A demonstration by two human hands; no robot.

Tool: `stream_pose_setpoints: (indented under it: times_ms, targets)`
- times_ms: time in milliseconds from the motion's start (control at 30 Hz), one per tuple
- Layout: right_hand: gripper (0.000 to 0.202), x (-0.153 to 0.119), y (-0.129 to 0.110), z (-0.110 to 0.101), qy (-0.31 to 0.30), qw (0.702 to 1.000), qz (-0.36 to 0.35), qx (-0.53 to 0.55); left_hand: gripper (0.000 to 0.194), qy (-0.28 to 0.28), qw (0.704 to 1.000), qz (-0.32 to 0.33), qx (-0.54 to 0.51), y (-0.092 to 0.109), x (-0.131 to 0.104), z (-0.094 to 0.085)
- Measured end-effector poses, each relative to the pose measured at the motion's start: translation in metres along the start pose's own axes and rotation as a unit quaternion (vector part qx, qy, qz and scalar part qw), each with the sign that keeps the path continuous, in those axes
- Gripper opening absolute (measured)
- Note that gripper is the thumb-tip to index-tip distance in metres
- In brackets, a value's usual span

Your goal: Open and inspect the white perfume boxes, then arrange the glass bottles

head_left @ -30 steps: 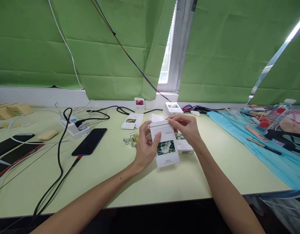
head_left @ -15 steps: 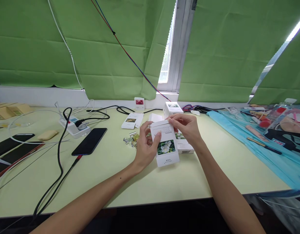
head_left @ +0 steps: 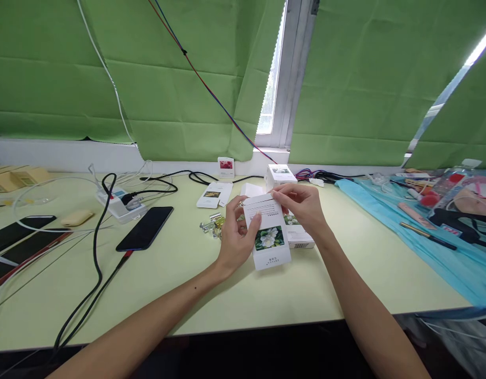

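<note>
A small white carton (head_left: 271, 258) with a white-flower picture is between my two hands, its printing upside down to me. My left hand (head_left: 238, 239) grips it from the left side, thumb across the front. At its top edge, the fingertips of my right hand (head_left: 300, 205) pinch the flap. Behind and right of it lies another white flower box (head_left: 300, 238), partly covered by my right hand. Gold and silver binder clips (head_left: 212, 225) lie left of my left hand, partly hidden by it. A flat white carton (head_left: 214, 195) rests farther back.
A black phone (head_left: 145, 229) on a cable and a white power strip (head_left: 120, 206) lie to the left. A white box (head_left: 280, 176) and a small red-pictured carton (head_left: 226, 167) stand at the back. Blue cloth (head_left: 408, 237) with a pen (head_left: 427, 235) covers the right side.
</note>
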State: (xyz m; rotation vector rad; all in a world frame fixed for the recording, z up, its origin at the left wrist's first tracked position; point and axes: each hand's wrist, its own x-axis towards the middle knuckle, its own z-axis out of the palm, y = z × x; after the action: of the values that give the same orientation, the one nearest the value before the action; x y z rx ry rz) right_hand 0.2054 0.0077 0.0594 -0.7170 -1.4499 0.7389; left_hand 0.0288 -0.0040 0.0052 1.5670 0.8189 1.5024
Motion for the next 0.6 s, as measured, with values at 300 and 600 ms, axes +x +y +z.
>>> stream_pose_setpoints:
  times_ms: [300, 600]
  targets:
    - [0.020, -0.0001, -0.0001, 0.0012, 0.006, 1.000, 0.001, -0.015, 0.050, -0.005, 1.000, -0.001, -0.007, 0.0006, -0.0002, 0.0002]
    - [0.018, -0.0001, -0.0001, 0.0012, 0.011, 1.000, -0.004, -0.015, 0.051, -0.005, 1.000, -0.010, -0.009, 0.0004, -0.0006, -0.0006]
